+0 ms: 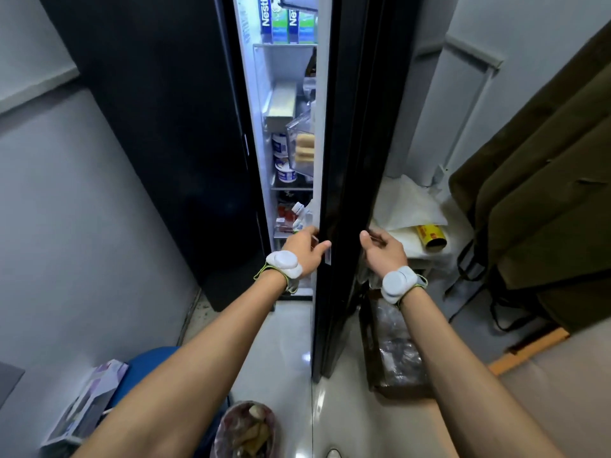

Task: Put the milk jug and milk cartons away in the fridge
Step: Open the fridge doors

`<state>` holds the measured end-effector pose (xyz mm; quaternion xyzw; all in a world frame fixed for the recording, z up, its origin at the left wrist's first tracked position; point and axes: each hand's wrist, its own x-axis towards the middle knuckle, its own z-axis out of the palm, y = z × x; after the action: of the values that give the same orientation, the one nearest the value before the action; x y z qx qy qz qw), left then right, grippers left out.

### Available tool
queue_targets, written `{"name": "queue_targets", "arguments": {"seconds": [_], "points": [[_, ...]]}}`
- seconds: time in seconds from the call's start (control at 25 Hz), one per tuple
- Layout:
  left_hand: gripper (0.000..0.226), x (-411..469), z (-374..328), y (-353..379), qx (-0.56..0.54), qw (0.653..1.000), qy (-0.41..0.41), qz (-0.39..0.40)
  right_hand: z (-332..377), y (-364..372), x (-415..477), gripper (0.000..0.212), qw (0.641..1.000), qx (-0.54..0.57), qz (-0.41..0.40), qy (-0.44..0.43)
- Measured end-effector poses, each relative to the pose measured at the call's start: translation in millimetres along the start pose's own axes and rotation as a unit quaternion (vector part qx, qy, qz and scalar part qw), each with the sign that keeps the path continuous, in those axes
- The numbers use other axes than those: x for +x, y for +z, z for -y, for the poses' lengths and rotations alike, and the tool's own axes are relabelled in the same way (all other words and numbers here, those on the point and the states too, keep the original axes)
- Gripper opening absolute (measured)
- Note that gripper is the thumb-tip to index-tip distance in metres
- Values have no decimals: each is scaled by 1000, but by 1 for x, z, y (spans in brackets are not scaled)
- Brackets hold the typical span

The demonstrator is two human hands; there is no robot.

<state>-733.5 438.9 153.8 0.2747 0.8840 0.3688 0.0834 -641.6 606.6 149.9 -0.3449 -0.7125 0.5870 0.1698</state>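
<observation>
The black fridge door stands slightly ajar, seen edge-on, and a narrow lit gap shows the shelves. Blue-and-green Nestlé milk cartons stand upright on the top shelf inside. No milk jug is clearly visible; a small white bottle lies tilted on a lower shelf. My left hand curls around the door's inner edge, low down. My right hand sits at the door's outer face, thumb touching it, fingers curled and apart, holding nothing.
Tubs and a clear box of biscuits fill the middle shelves. A yellow wrap roll lies on a white-covered stand to the right. A carton with plastic sits behind the door. A scrap bin and blue stool are near my feet.
</observation>
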Motion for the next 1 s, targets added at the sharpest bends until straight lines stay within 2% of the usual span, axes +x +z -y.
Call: {"name": "queue_targets", "arguments": {"seconds": [0.24, 0.48, 0.64, 0.88, 1.0], "points": [[22, -16, -36, 33, -11, 999, 44, 5, -14, -38, -9, 44, 1000, -1, -11, 8], [24, -31, -83, 80, -9, 999, 39, -2, -31, -93, -5, 57, 999, 25, 3, 26], [26, -40, -109, 105, -3, 999, 25, -34, -41, -121, 4, 56, 998, 46, 34, 27], [23, -46, -135, 129, 0, 999, 2, -43, -49, -154, 15, 59, 998, 5, 57, 28], [20, -45, -137, 137, 5, 999, -6, -42, -53, -155, 10, 61, 997, 24, 59, 37]]}}
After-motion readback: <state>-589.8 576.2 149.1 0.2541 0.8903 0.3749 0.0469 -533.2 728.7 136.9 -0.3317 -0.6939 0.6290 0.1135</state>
